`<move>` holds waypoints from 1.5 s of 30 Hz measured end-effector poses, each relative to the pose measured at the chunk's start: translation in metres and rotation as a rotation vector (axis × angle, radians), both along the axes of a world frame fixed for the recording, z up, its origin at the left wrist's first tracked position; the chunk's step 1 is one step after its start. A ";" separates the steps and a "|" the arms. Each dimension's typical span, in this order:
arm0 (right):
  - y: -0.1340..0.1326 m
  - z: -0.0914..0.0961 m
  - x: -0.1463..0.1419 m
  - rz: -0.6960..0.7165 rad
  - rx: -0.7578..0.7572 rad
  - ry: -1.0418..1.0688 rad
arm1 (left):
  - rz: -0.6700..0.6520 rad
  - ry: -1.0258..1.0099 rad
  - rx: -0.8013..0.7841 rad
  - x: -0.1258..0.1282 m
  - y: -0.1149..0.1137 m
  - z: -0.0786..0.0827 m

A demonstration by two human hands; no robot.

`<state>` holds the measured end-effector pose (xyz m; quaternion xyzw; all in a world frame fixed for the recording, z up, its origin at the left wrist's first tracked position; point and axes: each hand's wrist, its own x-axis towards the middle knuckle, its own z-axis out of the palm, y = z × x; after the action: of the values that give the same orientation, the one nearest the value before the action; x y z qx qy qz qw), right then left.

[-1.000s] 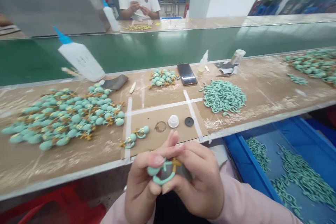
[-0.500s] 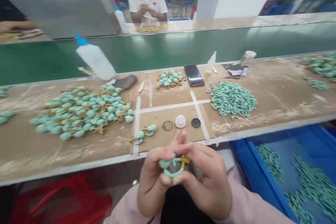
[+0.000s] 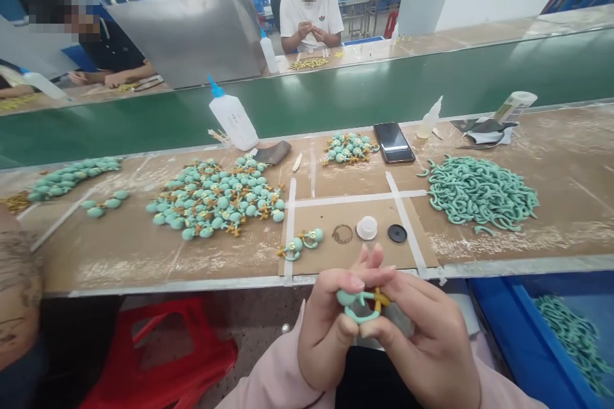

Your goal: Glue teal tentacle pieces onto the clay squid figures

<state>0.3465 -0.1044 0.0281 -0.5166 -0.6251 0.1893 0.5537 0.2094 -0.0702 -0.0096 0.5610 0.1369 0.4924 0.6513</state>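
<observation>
Between my fingertips, in front of the table edge, is a small teal and mustard figurine point(image 3: 361, 316) with a round head and a curved arm piece. My left hand point(image 3: 330, 326) pinches its head end. My right hand point(image 3: 422, 332) grips the mustard end and the curved piece from the other side. Two similar figurines point(image 3: 302, 243) lie on the cardboard mat point(image 3: 330, 265) just beyond. A white round cap point(image 3: 367, 228), a black disc point(image 3: 397, 233) and a shallow ring of residue point(image 3: 342, 234) are beside them.
A large heap of figurines point(image 3: 215, 198) lies left, a smaller heap point(image 3: 350, 147) behind. Curved teal pieces point(image 3: 482, 195) are piled right. A glue bottle point(image 3: 235, 120), phone point(image 3: 394, 142), blue bin point(image 3: 513, 339) and red stool point(image 3: 163, 358) surround me. Co-workers sit opposite; a tattooed arm point(image 3: 19, 287) is left.
The view has swung left, so the scene sits further right and a tattooed arm and a co-worker at left now show. My hands keep the same grip on the figurine.
</observation>
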 end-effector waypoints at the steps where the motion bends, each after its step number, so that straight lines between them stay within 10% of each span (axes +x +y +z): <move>1: 0.000 -0.001 0.000 -0.004 0.006 -0.010 | -0.003 -0.005 -0.006 0.001 -0.001 -0.001; 10: 0.014 -0.023 0.015 0.018 -0.149 -0.029 | 0.170 0.370 0.130 -0.029 0.042 0.011; 14: 0.018 -0.028 0.037 -0.196 -0.109 -0.071 | 0.450 1.136 0.478 -0.061 0.108 0.029; 17: 0.016 -0.031 0.050 -0.265 -0.107 -0.104 | 0.335 1.549 0.690 -0.064 0.145 0.031; 25: 0.015 -0.040 0.067 -0.380 -0.162 -0.121 | 0.179 1.522 0.711 -0.056 0.157 0.025; 33: 0.010 -0.051 0.109 -0.627 -0.294 -0.184 | 0.722 1.486 0.503 -0.121 0.152 0.037; 45: 0.000 -0.061 0.127 -0.747 -0.371 -0.141 | 0.702 1.702 0.494 -0.093 0.149 0.008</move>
<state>0.4733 -0.1047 -0.0332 -0.8104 -0.3866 0.0490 0.4376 0.1164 0.0785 -0.0017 0.7797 0.6177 0.1013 0.0114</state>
